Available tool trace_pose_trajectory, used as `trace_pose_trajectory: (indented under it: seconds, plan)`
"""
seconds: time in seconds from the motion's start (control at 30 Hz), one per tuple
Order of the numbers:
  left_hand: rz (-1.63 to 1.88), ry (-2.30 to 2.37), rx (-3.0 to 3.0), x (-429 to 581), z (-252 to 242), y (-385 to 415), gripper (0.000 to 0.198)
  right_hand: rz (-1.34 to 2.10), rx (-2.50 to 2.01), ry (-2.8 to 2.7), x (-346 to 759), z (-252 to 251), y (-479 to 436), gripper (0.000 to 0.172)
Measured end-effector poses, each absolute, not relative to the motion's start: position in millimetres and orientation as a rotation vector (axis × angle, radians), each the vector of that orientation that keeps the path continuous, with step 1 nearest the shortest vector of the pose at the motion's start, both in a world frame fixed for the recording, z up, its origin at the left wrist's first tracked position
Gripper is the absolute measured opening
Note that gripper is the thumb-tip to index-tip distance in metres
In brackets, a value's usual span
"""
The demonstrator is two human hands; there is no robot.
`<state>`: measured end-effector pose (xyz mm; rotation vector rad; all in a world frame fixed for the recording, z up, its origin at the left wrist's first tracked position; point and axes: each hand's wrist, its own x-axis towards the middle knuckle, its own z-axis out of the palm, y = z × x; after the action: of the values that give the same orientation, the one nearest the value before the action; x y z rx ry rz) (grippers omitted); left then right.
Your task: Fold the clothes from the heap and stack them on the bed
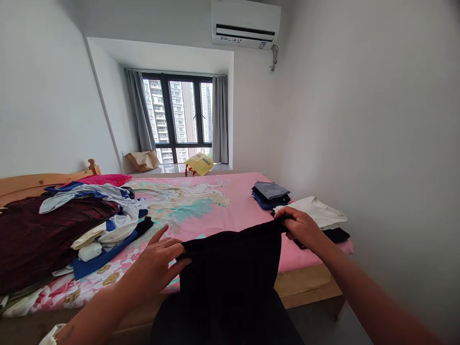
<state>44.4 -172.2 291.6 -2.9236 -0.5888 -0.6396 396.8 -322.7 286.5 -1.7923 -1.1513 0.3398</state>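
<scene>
A black garment (230, 268) hangs between my two hands in front of the bed, its upper edge stretched out sideways. My left hand (161, 256) pinches the left end of that edge between thumb and fingers, with one finger raised. At the other end my right hand (296, 225) grips the top corner. The garment's lower part merges with dark clothing below, so I cannot tell its full shape. Just behind my right hand lies a stack of folded white clothes (318, 213). A smaller pile of folded grey and dark blue clothes (271, 190) sits farther back.
The bed (240, 196) has a pink patterned sheet. A loose heap of clothes (104, 215) covers its left side, by the wooden headboard (46, 179). On the windowsill are a brown paper bag (143, 160) and a yellow bag (199, 164). A wall stands close on the right.
</scene>
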Motion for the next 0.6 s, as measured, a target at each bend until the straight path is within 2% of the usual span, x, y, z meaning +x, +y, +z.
trace_pose_trajectory:
  seconds: [0.23, 0.37, 0.6]
  plan:
    - [-0.616, -0.819, -3.019, 53.7, 321.2, -152.3, 0.030, 0.321, -1.720, -1.173, 392.2, 321.7, -311.1, 0.024]
    - [-0.593, -0.772, -2.948, 58.1, 334.5, -132.3, 0.034, 0.277, -1.767, -1.175, 393.1, 338.7, -293.8, 0.027]
    - [-0.673, -0.890, -3.003, 71.3, 352.3, -117.3, 0.025, 0.233, -1.885, -1.236, 399.3, 357.4, -281.8, 0.027]
